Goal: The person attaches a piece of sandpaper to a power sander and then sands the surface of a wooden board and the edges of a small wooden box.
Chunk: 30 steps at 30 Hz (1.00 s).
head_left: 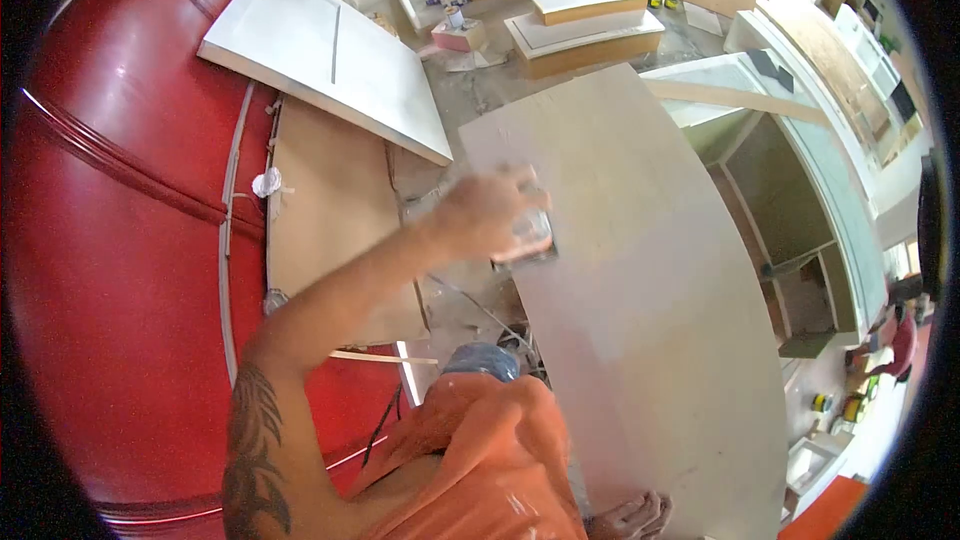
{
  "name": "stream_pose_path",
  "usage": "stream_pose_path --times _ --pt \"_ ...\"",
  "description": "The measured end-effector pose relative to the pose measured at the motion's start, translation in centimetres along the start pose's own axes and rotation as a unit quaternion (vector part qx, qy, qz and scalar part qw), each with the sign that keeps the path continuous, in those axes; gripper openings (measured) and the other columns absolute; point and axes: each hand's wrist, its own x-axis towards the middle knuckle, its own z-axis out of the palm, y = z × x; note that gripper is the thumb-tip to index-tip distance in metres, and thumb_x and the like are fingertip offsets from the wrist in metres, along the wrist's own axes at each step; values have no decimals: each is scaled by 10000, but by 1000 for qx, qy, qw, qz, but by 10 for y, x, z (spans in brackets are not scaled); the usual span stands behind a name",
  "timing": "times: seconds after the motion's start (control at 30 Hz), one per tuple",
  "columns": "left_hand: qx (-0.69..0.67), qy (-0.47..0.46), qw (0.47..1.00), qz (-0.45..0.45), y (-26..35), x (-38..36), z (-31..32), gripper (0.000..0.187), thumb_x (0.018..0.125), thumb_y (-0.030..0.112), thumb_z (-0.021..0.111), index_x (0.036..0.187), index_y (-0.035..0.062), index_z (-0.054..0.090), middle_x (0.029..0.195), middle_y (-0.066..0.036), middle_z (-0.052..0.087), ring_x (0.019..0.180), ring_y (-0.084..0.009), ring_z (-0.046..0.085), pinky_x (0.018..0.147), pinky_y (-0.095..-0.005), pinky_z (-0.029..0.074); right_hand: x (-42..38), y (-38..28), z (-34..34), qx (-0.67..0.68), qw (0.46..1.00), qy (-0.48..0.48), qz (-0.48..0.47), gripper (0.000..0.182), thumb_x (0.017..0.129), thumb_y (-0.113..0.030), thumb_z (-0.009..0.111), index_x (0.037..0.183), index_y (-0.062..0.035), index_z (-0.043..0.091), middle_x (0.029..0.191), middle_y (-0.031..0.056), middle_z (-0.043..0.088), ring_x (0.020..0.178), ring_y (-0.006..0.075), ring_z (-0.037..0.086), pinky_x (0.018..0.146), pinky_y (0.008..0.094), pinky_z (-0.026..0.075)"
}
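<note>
My left hand (500, 205) is closed around a small sander (537, 240), a pale and orange block with a dark base, blurred by motion. Its base meets the left edge of a large pale wooden panel (640, 270), which lies flat before me. At the bottom of the view, my right hand (635, 518) rests on the panel's near end, fingers slightly bent and holding nothing visible. Part of that hand is cut off by the frame.
Glossy red panels (120, 200) stand along the left. A white panel (330, 50) lies beyond a brown board (335, 210). An open pale cabinet (770, 180) is at right. White-topped boxes (590, 20) stand on the floor ahead. Another person (895, 345) works at far right.
</note>
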Motion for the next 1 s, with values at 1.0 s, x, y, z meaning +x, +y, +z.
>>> stream_pose_path --times 1.0 --pt "-66 -50 994 75 196 -34 31 295 917 307 687 1107 82 681 1201 -194 574 1089 -419 614 762 -485 626 -27 24 -2 -14 999 10 51 194 1015 -162 573 1132 -33 661 1263 143 633 1216 321 568 1054 482 406"
